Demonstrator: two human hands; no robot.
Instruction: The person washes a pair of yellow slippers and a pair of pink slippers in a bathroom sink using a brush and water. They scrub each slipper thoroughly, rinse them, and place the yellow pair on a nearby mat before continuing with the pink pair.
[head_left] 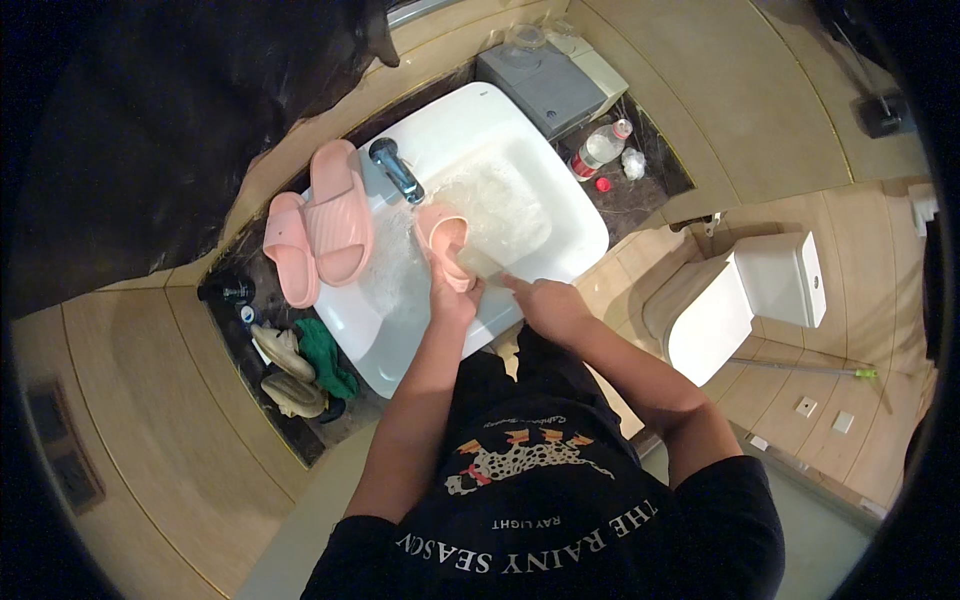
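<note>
A black shirt [700, 525] of soft fabric, printed with a spotted animal, is worn by the person, and both forearms are left bare. They are stretched forward to the sink, elbows bent, the hands brought close together above its near part. By the left hand [453, 303], the near end of a pink clog [432, 225] is gripped, fingers closed around it; the clog is smooth and rounded, with a pale-rimmed oval opening, and is held over the sink with its far end near the tap. By the right hand [550, 308], closed in a fist, a pale tool [480, 263] is held at the clog's opening; its working end is too blurred to be made out.

In the glossy white sink [580, 245], cloudy, foamy water [505, 205] is held. On its left rim, two ribbed pink slippers [340, 225] are laid side by side. Off-white shoes [285, 350] and a crumpled green cloth [320, 358] are heaped on the dark, stone-patterned tabletop [655, 185] at the left. Beyond the water, a shiny tap [397, 172] is mounted. At the right, a clear plastic bottle [598, 150] with a red label is stood beside a red cap [603, 185]; farther back, a grey box [545, 90] is placed.
</note>
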